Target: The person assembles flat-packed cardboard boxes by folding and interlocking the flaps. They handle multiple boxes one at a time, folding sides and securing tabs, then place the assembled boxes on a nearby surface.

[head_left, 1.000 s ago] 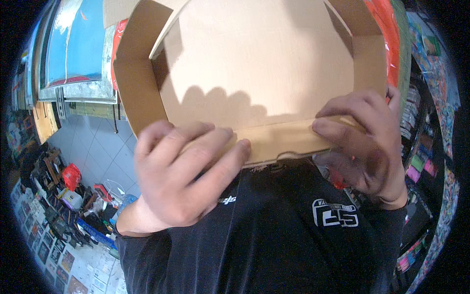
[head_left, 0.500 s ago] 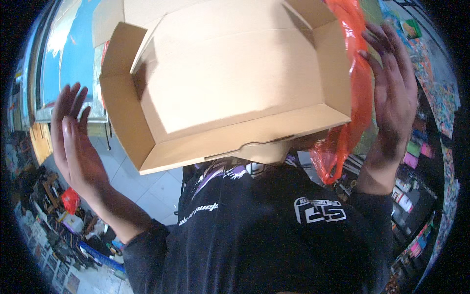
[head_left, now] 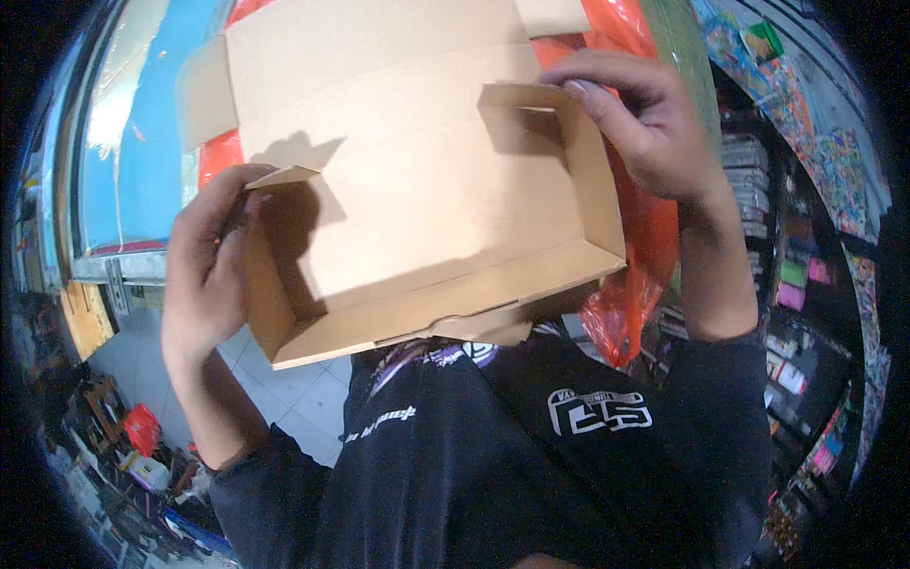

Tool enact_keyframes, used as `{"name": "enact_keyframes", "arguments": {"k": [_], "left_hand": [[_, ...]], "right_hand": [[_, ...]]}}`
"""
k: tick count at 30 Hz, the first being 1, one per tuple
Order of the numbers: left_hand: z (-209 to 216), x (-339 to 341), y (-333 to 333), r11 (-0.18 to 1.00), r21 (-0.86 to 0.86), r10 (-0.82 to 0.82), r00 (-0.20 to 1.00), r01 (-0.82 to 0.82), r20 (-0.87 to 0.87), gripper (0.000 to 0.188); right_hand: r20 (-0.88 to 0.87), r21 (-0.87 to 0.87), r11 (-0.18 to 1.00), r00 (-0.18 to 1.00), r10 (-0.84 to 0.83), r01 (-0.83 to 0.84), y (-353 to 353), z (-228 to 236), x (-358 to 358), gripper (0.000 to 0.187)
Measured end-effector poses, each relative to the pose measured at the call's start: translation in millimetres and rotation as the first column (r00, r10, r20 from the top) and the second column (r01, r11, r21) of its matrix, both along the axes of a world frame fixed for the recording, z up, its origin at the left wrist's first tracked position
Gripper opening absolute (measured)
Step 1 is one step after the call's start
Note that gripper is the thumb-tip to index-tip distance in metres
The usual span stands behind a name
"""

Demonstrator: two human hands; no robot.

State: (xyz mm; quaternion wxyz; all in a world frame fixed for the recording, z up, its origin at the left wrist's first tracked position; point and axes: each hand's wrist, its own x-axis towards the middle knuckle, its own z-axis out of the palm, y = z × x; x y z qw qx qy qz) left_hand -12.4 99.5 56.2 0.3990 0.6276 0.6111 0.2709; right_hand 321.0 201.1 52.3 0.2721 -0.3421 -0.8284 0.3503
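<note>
A brown cardboard box (head_left: 436,209) stands in front of me with its lid laid back, its inside bare and its front wall raised. My left hand (head_left: 209,261) is closed around the left side wall, its fingers at the left corner flap (head_left: 286,176), which is bent inward. At the far right corner, my right hand (head_left: 645,123) pinches the right corner flap (head_left: 526,96) between thumb and fingers; that flap is bent inward too. A notched tab (head_left: 488,324) hangs at the front edge. Some fingertips of both hands are hidden.
A crinkled red plastic bag (head_left: 621,318) lies under and to the right of the box. On the left is a blue-topped table or case (head_left: 152,180) with a metal edge. Racks of small packaged goods (head_left: 791,299) stand at the right, and cluttered goods with tiled floor are below left.
Both hands were apart from the box with fingers spread; they have come inward and taken hold of its corner flaps. The flaps have turned inward, and the box sits slightly lower and farther left.
</note>
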Motion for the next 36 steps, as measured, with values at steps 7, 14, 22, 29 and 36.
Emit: {"name": "enact_keyframes", "arguments": {"k": [7, 14, 22, 29, 36], "left_hand": [[-3.7, -9.4, 2.1, 0.997, -0.023, -0.067, 0.998, 0.067, 0.020, 0.024], [-1.5, -7.6, 3.9, 0.992, -0.124, 0.013, 1.000, -0.012, 0.007, 0.028], [-16.5, -66.3, 39.2, 0.921, 0.300, 0.264, 0.964, -0.248, -0.015, 0.057], [-20.0, -92.8, 116.9, 0.963, -0.133, 0.221, 0.970, -0.233, -0.097, 0.059], [-6.1, -63.8, 121.1, 0.967, 0.195, 0.142, 0.982, -0.164, 0.121, 0.038]], "right_hand": [[0.022, -0.174, 0.980, 0.995, 0.098, -0.092, -7.6, 8.4, 8.6, 0.018], [-0.091, -0.210, 0.974, 0.994, 0.066, -0.084, -11.0, 12.8, 0.2, 0.015], [-0.030, -0.152, 0.988, 0.999, -0.015, 0.010, -10.8, 9.5, -2.4, 0.016], [0.136, -0.133, 0.832, 0.841, -0.523, 0.539, 101.7, 0.2, 42.7, 0.024], [-0.121, -0.191, 0.925, 0.928, -0.353, 0.327, 119.3, -1.4, 15.0, 0.032]]}}
